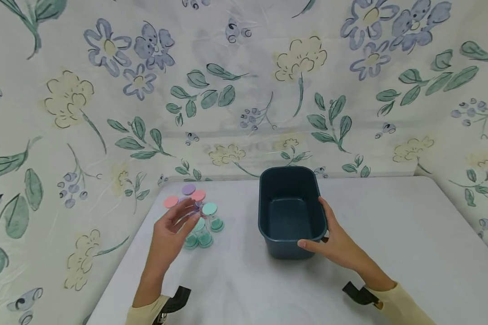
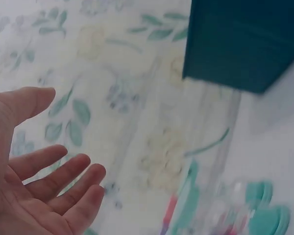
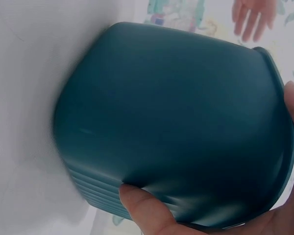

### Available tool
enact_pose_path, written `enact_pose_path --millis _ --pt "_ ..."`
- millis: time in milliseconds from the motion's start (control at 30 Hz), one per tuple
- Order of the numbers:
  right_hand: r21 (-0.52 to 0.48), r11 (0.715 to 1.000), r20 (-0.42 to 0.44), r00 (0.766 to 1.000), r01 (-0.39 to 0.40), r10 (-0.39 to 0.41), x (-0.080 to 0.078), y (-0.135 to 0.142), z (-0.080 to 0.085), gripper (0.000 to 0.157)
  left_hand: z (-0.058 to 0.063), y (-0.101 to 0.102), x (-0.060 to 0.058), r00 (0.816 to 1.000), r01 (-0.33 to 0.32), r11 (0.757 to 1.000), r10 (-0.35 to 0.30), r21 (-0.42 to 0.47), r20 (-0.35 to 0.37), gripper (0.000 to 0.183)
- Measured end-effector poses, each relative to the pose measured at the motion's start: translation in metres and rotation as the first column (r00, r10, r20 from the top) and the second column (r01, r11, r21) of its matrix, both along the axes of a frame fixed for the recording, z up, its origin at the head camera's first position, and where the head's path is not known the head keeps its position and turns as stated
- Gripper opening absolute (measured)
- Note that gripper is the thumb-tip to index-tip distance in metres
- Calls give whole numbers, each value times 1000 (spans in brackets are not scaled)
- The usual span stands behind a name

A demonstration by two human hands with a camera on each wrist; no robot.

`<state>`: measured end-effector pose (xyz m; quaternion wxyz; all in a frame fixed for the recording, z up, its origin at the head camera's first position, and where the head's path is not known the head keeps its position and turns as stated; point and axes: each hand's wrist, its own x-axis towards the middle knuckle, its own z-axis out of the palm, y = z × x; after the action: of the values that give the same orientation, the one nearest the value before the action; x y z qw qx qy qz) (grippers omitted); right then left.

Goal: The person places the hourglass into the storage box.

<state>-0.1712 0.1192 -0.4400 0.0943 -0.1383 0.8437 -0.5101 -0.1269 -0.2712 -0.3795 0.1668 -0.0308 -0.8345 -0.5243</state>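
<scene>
On the teal tub, the right hand grips one corner, spread wide.

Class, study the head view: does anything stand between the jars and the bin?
Nothing visible does: only white tabletop shows between the jars and the bin. The left hand partly hides the jars, but lies left of that gap.

Plain pale-yellow sleeves clothe both arms, with a broad black strap at each cuff.
</scene>
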Motion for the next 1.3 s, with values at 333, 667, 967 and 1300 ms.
enact_pose_path --millis 333,667,967,1300 --pt "-8 1000 -1 1000 7 -7 2 4 -1 116 -10 -64 2 931 -335 941 339 -57 134 61" --pt "-38 999 42 999 28 -27 0 5 2 115 -51 -93 -10 881 -360 925 379 -119 282 75" --pt "-67 997 65 997 33 -29 -2 4 -1 116 -74 -102 -14 896 -313 940 341 -139 285 81" --pt "-98 995 72 997 17 -10 -3 4 -1 116 -70 -90 -12 877 -349 928 372 -128 304 75"
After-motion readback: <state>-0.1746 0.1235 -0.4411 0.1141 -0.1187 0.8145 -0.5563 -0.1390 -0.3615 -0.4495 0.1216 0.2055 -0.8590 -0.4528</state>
